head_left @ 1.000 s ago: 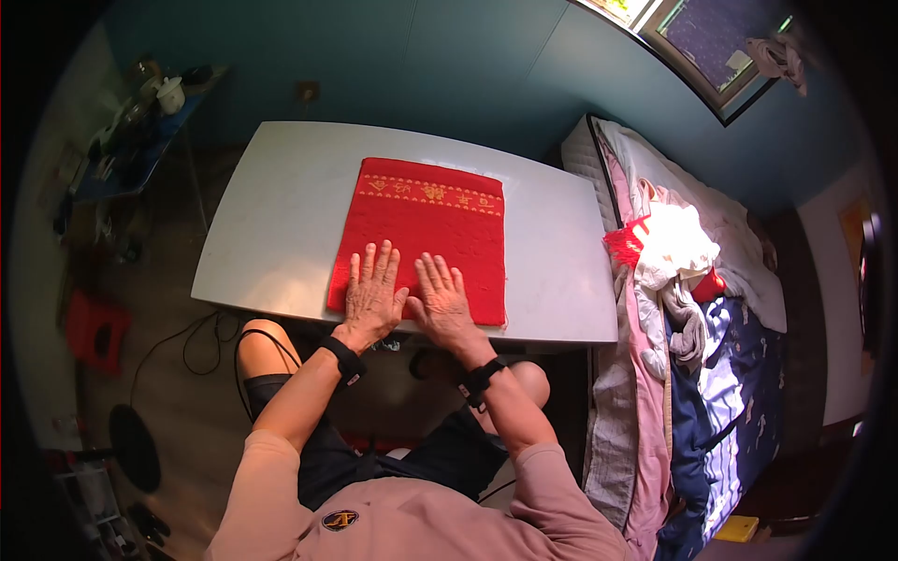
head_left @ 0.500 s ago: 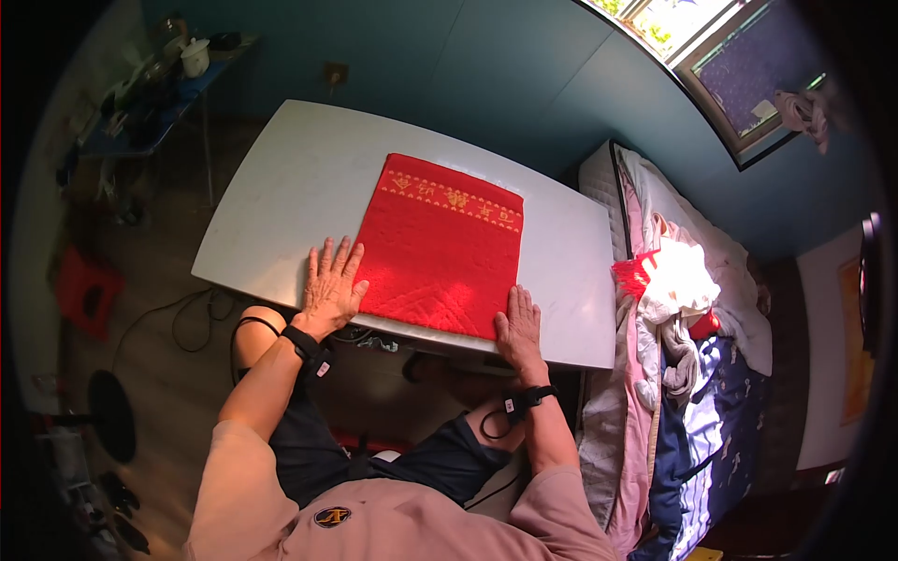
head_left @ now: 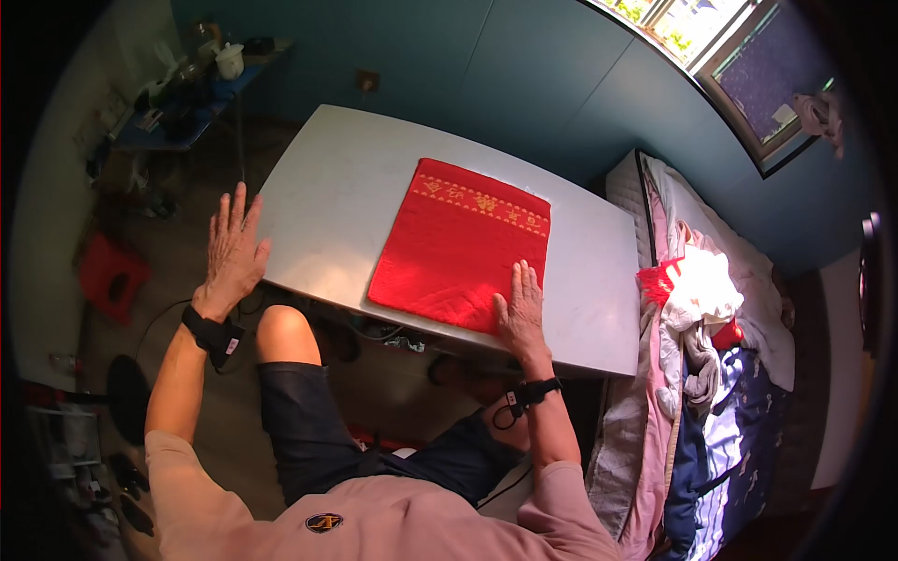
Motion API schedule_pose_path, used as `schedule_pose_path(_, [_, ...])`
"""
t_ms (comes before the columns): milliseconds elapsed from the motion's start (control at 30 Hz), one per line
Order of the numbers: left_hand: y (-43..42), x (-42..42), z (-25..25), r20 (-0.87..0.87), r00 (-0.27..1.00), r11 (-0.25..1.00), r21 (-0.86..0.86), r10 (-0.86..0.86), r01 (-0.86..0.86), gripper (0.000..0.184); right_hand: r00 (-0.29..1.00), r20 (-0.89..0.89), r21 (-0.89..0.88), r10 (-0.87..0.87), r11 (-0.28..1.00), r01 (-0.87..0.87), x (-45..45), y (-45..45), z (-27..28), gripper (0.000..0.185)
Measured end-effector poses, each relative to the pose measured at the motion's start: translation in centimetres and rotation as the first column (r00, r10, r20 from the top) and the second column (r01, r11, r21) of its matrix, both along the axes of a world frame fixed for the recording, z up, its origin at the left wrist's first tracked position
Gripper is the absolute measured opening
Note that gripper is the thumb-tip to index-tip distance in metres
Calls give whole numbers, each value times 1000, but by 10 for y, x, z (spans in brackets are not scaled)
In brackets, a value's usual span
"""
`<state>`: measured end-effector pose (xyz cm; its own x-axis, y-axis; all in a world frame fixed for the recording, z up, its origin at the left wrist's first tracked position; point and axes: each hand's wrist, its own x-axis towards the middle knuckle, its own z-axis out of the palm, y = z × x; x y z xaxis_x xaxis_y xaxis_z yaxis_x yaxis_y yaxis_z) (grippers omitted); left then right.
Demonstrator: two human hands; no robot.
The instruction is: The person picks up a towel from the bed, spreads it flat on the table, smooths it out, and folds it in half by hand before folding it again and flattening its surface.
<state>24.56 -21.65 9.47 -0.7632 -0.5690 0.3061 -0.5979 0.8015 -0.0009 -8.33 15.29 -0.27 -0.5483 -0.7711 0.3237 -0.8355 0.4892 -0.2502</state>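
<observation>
A red towel [head_left: 466,251] lies flat on the white table [head_left: 323,187], with a band of yellow characters and patterned borders along its far end. My right hand [head_left: 522,313] rests palm down on the towel's near right corner, fingers outstretched and slightly apart. Off the table's left edge, my left hand [head_left: 232,257] is held up with its fingers apart and nothing in it. A wide gap separates it from the towel. Both wrists wear black straps.
To the right stands a bed [head_left: 617,467] piled with bedding and clothes [head_left: 697,290]. A blue side table [head_left: 173,136] with a white lidded mug [head_left: 229,62] is at the back left. A red stool [head_left: 112,276] stands on the floor at left.
My left hand has left the towel's left edge and moved left, past the table's edge. My right hand now lies further onto the towel's near right corner. The view has shifted a little.
</observation>
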Motion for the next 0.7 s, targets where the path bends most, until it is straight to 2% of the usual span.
schedule_pose_path(33, [10, -5, 6, -51, 998, 999, 0, -41, 41, 74, 1000, 7, -8, -3, 1000, 3, 3, -13, -2, 70])
schedule_pose_path(67, [29, -15, 8, -14, 998, 998, 19, -64, 65, 74, 1000, 27, 2, 15, 1000, -15, 5, -27, -4, 70])
schedule_pose_path(133, [58, -44, -15, -49, 982, 976, 109, -182, 186, 73, 997, 61, 15, 40, 999, -41, 9, -49, -13, 72])
schedule_pose_path(167, [73, -60, -30, -128, 957, 955, 116, -259, 273, 73, 998, 63, 9, 31, 999, -32, 11, -59, -15, 72])
schedule_pose_path(200, [94, -83, -30, -92, 963, 942, 203, -252, 266, 73, 996, 83, 50, 27, 998, -32, 13, -69, -15, 72])
schedule_pose_path(267, [122, -127, -44, -177, 938, 892, 299, -298, 340, 71, 993, 117, 111, 18, 993, -31, 14, -85, -18, 72])
schedule_pose_path(400, [144, -202, -91, -161, 918, 860, 321, -363, 396, 72, 998, 60, 204, 30, 978, -42, 3, -96, -26, 71])
schedule_pose_path(467, [143, -221, -114, -109, 930, 873, 322, -351, 367, 73, 998, 41, 208, 38, 977, -46, -2, -92, -32, 70])
schedule_pose_path(567, [136, -226, -130, -171, 915, 876, 271, -364, 399, 75, 999, 18, 196, 51, 979, -54, -8, -84, -29, 70])
schedule_pose_path(633, [133, -222, -135, -142, 919, 880, 268, -367, 393, 76, 999, 33, 168, 23, 985, -29, -19, -70, -26, 71])
schedule_pose_path(700, [126, -216, -129, -117, 935, 896, 270, -334, 354, 76, 998, 27, 215, -61, 975, 54, -36, -46, -28, 71])
